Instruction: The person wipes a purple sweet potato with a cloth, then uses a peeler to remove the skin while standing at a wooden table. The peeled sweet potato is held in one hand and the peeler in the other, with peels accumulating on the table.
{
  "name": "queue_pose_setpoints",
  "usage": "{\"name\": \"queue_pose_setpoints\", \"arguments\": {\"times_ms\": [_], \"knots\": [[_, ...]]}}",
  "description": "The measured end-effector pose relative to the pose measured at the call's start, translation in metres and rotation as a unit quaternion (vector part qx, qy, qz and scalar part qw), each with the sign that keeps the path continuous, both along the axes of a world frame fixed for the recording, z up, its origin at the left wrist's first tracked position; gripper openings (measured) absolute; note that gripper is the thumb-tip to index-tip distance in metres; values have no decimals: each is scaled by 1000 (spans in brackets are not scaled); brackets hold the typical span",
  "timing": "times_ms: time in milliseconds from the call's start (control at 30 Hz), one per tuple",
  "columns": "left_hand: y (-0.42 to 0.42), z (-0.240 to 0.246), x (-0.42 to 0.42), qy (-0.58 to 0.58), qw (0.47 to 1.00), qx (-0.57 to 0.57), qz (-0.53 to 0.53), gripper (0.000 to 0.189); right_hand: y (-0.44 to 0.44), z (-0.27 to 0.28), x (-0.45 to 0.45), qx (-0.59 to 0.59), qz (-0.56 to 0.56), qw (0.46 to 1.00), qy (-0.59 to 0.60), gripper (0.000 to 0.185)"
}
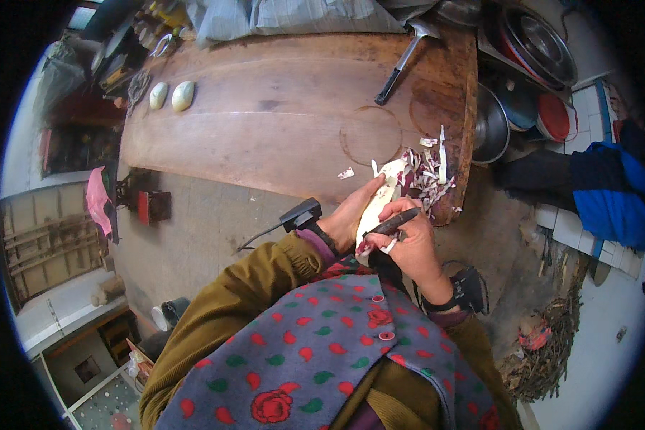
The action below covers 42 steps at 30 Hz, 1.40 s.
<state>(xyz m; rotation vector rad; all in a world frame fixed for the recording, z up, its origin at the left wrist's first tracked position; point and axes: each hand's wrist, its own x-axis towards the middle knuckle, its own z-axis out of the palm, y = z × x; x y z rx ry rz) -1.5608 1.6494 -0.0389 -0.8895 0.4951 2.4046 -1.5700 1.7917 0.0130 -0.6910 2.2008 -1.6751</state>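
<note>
A long, pale peeled root vegetable (377, 203) with purplish-red patches slants in front of my body, close to the table's near right corner. My left hand (349, 217) grips it along its left side. In my right hand (415, 244) is a small tool with a dark handle (392, 222), held against the lower part of the root; its blade is hidden. Purple and white peelings (427, 180) lie heaped on the wooden table (247, 134) just beyond my right hand, and a small scrap (346, 173) lies apart to the left.
A metal spatula with a black handle (398, 70) lies at the table's far right. Two pale oval objects (183, 96) rest at the far left. Metal basins (489, 126) and a red bucket (553, 117) stand right of the table; a bundle of sticks (548, 349) lies on the floor.
</note>
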Motion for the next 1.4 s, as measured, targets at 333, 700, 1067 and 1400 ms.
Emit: {"name": "queue_pose_setpoints", "arguments": {"times_ms": [333,700,1067,1400], "knots": [[-2,8,-16,-20,998,51,-7,40,14,-43,-68,-83,-18,944,-319,14],[1,36,-34,21,994,-89,-60,41,35,-104,-103,-162,-209,919,-293,11],[2,44,-35,36,985,-114,-126,40,25,-63,-107,-75,-95,962,-243,13],[1,40,-27,-3,989,-110,-102,41,39,-106,-140,36,-174,971,-158,10]]}}
